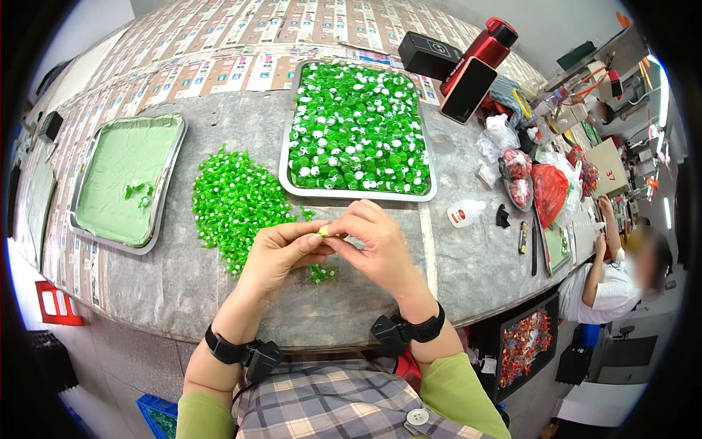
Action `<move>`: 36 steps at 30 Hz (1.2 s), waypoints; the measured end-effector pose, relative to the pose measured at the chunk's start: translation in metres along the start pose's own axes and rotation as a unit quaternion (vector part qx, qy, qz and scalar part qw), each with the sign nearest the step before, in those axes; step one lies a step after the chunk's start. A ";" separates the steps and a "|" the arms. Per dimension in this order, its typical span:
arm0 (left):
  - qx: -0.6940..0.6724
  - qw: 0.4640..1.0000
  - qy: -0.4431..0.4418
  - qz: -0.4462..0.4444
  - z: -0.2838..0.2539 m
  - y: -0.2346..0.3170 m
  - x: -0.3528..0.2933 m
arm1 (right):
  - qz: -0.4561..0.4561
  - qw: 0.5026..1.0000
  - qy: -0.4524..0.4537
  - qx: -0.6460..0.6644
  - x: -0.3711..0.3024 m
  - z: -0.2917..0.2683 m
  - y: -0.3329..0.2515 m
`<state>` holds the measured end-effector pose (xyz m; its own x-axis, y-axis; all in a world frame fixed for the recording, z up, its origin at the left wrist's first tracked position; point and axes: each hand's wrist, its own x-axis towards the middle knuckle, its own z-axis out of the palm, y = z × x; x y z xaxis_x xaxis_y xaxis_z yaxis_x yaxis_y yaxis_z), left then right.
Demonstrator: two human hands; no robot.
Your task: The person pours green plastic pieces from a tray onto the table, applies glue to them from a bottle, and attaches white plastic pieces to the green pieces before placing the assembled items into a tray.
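Both hands meet at mid-table, in front of the large tray. A small yellow-green piece (pixel 323 230) sits at the fingertips, mostly covered, so its exact kind does not show. My left hand (pixel 281 252) pinches it between thumb and fingers. From the other side, my right hand (pixel 376 245) closes thumb and fingertips on it. Just below the hands lie a few loose green plastic bits (pixel 322 275). A heap of small green pieces with white tips (pixel 238 201) spreads beside my left hand. Beyond the hands, a metal tray (pixel 358 193) is filled with green and white rounded pieces.
A tray with a pale green lining (pixel 121 183), at left, carries a few green figures. To the right are a white glue bottle (pixel 466 213), a phone (pixel 469 89), a red flask (pixel 491 51), a black box (pixel 430 55) and a red bag (pixel 550 194). Another person (pixel 610 289) sits far right.
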<state>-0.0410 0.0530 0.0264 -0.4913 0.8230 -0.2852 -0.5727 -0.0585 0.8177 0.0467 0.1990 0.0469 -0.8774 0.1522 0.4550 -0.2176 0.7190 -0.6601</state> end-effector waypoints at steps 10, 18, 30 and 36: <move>-0.071 0.992 0.067 0.083 -0.010 -0.005 -0.001 | 0.143 0.845 0.516 0.003 -0.041 -0.104 0.032; -0.053 0.998 0.028 0.026 -0.002 -0.001 -0.007 | 0.373 0.885 0.277 -0.034 -0.096 -0.113 0.103; -0.122 0.992 0.014 0.029 -0.009 -0.004 -0.005 | 0.189 0.933 0.213 0.222 -0.018 -0.062 0.012; -0.146 0.989 0.019 0.013 -0.009 -0.003 -0.003 | 0.117 0.915 0.281 0.265 -0.002 -0.031 -0.019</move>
<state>-0.0435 0.0454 0.0202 -0.5296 0.7975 -0.2891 -0.7217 -0.2445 0.6476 0.0652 0.2060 0.0768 -0.6010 0.6910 0.4017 -0.3603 0.2144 -0.9079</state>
